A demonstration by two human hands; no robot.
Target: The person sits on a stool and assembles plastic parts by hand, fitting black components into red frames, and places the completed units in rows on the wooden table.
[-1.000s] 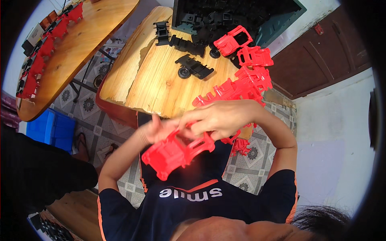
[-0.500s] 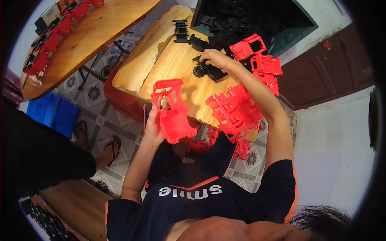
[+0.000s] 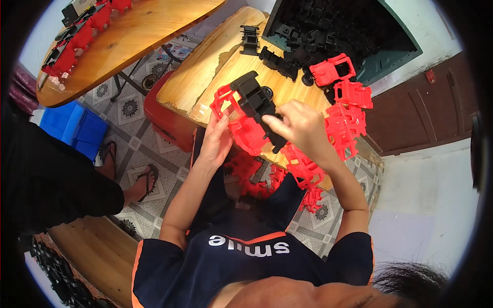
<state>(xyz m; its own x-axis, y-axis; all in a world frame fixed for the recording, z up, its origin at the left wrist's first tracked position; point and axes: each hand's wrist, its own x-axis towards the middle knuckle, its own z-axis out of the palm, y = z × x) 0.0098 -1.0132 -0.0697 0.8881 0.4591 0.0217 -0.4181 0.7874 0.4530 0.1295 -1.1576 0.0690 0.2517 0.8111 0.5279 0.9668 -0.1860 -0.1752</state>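
My left hand (image 3: 216, 141) is closed on a red plastic toy car body (image 3: 248, 136), which has an open frame at one end. My right hand (image 3: 302, 127) grips a long black toy car chassis (image 3: 252, 95) with a wheel showing near its middle. The chassis lies slantwise over the red body, in front of it; from here I cannot tell whether they are joined. Just beyond my hands, another black chassis (image 3: 279, 63) and a small black slotted part (image 3: 250, 40) rest on the wooden table (image 3: 190, 84).
Several red bodies (image 3: 349, 120) crowd the table's right side. A dark green crate (image 3: 398, 51) of black parts stands at the back. To the left, a second wooden table (image 3: 138, 31) carries a row of red-and-black pieces. A person's leg (image 3: 134, 195) and a blue bin (image 3: 77, 128) are at left.
My right hand has lifted the black chassis off the table and brought it toward me, over the red body. My left hand has moved right and slightly farther from me with the body.
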